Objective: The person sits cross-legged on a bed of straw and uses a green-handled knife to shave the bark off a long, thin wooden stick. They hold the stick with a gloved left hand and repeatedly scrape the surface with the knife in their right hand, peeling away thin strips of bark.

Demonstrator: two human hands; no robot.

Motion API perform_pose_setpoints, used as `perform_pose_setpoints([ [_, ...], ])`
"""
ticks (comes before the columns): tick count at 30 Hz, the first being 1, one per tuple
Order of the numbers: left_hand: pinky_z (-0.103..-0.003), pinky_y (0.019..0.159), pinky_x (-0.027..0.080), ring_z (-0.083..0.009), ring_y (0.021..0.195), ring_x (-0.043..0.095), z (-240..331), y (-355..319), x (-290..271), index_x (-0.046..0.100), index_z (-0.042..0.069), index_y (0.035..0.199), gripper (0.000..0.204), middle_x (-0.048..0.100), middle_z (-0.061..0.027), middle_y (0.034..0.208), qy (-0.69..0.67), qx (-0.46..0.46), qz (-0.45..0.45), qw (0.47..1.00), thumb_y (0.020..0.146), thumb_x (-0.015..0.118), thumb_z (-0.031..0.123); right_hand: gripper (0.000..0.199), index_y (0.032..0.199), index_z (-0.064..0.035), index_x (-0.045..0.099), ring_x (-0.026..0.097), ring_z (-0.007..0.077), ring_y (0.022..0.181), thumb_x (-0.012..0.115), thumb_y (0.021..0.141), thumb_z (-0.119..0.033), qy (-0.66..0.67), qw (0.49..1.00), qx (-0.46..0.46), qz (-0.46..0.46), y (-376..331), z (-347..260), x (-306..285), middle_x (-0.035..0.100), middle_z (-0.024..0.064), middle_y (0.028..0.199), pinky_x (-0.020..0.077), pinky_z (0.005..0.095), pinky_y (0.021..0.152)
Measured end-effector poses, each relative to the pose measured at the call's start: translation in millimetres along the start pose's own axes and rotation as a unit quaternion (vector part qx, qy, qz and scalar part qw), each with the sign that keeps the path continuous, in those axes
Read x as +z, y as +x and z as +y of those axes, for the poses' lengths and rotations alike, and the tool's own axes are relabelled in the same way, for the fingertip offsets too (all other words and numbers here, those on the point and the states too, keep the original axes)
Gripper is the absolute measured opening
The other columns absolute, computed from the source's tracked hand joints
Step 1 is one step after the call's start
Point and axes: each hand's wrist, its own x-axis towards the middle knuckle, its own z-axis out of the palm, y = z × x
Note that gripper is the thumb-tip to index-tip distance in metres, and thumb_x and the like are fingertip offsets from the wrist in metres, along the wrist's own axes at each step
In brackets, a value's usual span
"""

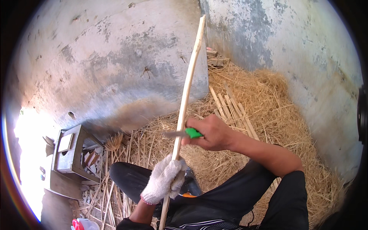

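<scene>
Stick (pixel 185 96) lies nearest, slanting up from the sitter's lap, lower end out of sight. Gloved left fingers (pixel 177 177) clench it below the blade; presumably this steadies the wood, the glove (pixel 158 186) guarding against splinters. Bare right fingers (pixel 194 122) clench the green handle of a knife (pixel 194 133); its blurred blade crosses the stick above the glove, probably so the edge bears on the wood. Whether the right thumb touches the stick, cannot tell. Legs (pixel 234 188) spread either side, likely leaving room for the shaft. Beyond, slats (pixel 230 105) lie on straw (pixel 268 96), seemingly within reach. Cabinet (pixel 73 157) stands far left, near the wall (pixel 115 57).
</scene>
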Motion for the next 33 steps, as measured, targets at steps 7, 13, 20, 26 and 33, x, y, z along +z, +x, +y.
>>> perform_pose_setpoints([
  [7, -0.024, 0.027, 0.028, -0.0096, 0.033, 0.032, -9, -1, 0, 0.051, 0.005, 0.094, 0.036, 0.040, -0.0009, 0.054, -0.084, 0.024, -0.024, 0.996, 0.099, 0.058, 0.040, 0.053, 0.086, -0.0094, 0.052, 0.059, 0.0293, 0.047, 0.048, 0.096, -0.061, -0.149, 0.986, -0.070, 0.017, -8, 0, 4, 0.053, 0.0090, 0.053, 0.0428, 0.0390, 0.043],
  [13, -0.024, 0.026, 0.025, -0.0089, 0.031, 0.027, -19, -15, 0, 0.045, 0.009, 0.084, 0.039, 0.036, -0.0005, 0.048, -0.101, -0.028, -0.037, 0.994, 0.099, 0.057, 0.044, 0.053, 0.078, -0.0100, 0.052, 0.045, 0.0178, 0.037, 0.042, 0.101, -0.056, -0.249, 0.966, 0.019, 0.071, -2, 34, -12, 0.044, 0.0024, 0.050, 0.0348, 0.0342, 0.034],
  [20, -0.023, 0.028, 0.025, -0.0091, 0.033, 0.031, -30, -22, -4, 0.048, 0.007, 0.087, 0.038, 0.037, -0.0012, 0.050, -0.076, -0.032, 0.018, 0.996, 0.100, 0.056, 0.043, 0.051, 0.079, -0.0096, 0.054, 0.049, 0.0214, 0.036, 0.046, 0.100, -0.055, -0.252, 0.967, 0.037, 0.030, 1, 42, -21, 0.047, 0.0038, 0.047, 0.0379, 0.0366, 0.036],
  [26, -0.024, 0.029, 0.026, -0.0101, 0.034, 0.034, -24, -20, -9, 0.049, 0.007, 0.089, 0.041, 0.041, -0.0028, 0.051, -0.097, -0.013, 0.026, 0.995, 0.100, 0.055, 0.046, 0.050, 0.077, -0.0120, 0.051, 0.050, 0.0202, 0.038, 0.051, 0.097, -0.058, -0.161, 0.981, -0.097, -0.038, -12, 7, 11, 0.050, 0.0023, 0.054, 0.0390, 0.0354, 0.036],
  [33, -0.022, 0.029, 0.026, -0.0084, 0.035, 0.034, -19, -28, 2, 0.050, 0.007, 0.093, 0.035, 0.042, -0.0017, 0.054, 0.031, -0.013, 0.129, 0.991, 0.100, 0.056, 0.041, 0.050, 0.077, -0.0121, 0.052, 0.053, 0.0199, 0.039, 0.053, 0.095, -0.058, -0.174, 0.982, -0.044, -0.056, -19, -15, 21, 0.051, 0.0020, 0.053, 0.0370, 0.0352, 0.034],
])
